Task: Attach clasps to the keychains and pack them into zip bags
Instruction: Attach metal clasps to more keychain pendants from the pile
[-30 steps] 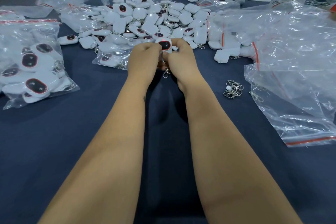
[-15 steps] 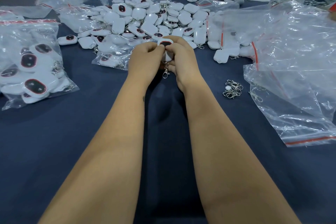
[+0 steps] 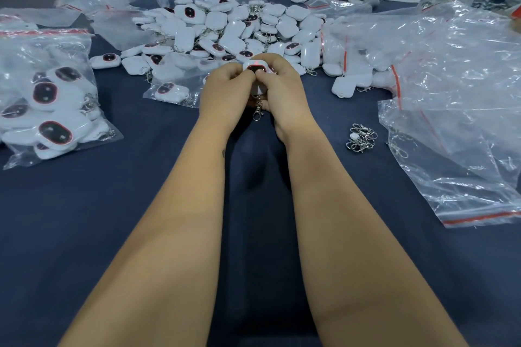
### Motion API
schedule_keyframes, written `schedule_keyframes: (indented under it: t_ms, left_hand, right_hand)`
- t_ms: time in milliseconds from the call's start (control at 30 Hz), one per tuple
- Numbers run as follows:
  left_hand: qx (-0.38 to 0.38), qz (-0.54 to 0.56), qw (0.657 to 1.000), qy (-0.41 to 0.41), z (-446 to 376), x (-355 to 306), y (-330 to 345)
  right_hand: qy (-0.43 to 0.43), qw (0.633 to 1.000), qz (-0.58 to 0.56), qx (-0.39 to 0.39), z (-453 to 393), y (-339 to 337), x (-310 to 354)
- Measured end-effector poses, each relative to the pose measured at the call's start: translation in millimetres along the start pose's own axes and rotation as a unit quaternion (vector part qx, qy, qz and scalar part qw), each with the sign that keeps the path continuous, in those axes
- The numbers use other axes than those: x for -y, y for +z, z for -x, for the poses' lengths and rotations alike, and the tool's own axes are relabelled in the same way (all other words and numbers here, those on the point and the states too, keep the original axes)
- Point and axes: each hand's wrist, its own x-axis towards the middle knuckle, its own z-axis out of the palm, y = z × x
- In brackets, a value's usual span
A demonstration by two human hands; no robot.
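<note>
We judge packing barely begun: left hand (image 3: 225, 90) and right hand (image 3: 282, 87) pinch 1 clasped keychain (image 3: 255, 70); the loose pile (image 3: 239, 28) remains.

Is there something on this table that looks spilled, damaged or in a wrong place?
Nothing stands out. Both hands hold one keychain, its clasp hanging below. The loose keychains lie in a heap, the spare clasps in a small cluster.

The white keychain (image 3: 256, 70) gripped between the left hand (image 3: 225, 96) and the right hand (image 3: 282, 93) has been turned, so that its dark face, edge-on half a second ago, is shown more fully. A red glow is now seen at its top edge.
</note>
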Motion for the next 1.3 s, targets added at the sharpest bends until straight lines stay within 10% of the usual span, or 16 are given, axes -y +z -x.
schedule_keyframes:
  t_ms: [1300]
  left_hand:
    - [-0.030, -0.043, 0.999, 0.001, 0.8, 0.7, -0.2]
  right_hand:
    - [0.027, 0.977, -0.162, -0.136, -7.6, -14.9, 2.5]
